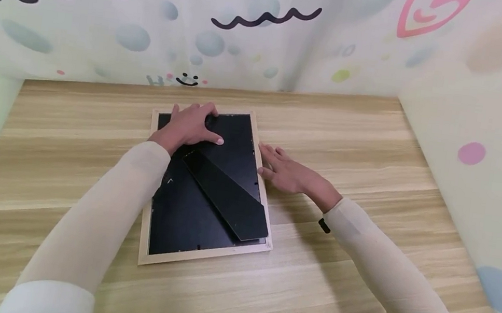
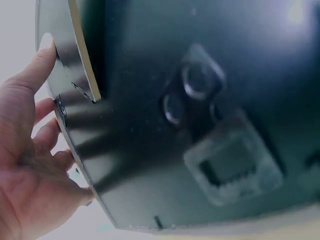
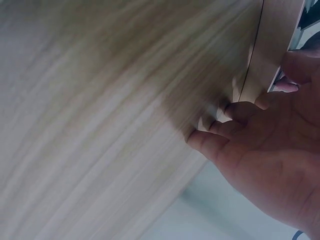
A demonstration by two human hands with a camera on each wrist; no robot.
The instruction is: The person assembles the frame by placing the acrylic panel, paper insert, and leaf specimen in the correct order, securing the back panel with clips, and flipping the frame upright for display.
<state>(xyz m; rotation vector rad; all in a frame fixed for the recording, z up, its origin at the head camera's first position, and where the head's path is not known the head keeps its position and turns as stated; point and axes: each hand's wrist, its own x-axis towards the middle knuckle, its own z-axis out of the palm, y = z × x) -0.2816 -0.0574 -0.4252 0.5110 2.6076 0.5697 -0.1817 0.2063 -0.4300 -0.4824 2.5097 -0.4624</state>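
A picture frame (image 1: 146, 227) with a pale wooden border lies face down on the table. Its black backboard (image 1: 186, 221) faces up, and a black easel stand (image 1: 227, 195) slants across it. My left hand (image 1: 189, 125) arches over the upper part of the backboard, thumb spread from the fingers, fingertips near the top edge. In the left wrist view, a metal hanger plate (image 2: 235, 155) shows on the backboard, beside a riveted strip (image 2: 195, 85). My right hand (image 1: 288, 174) lies against the frame's right side, fingers extended, fingertips at the wooden border (image 3: 272, 45).
The wood-grain table (image 1: 352, 137) extends on both sides of the frame. A white printed curtain (image 1: 245, 46) stands along its back edge, and a pale wall (image 1: 484, 206) with coloured dots borders the right. A black band piece (image 1: 324, 225) shows at my right wrist.
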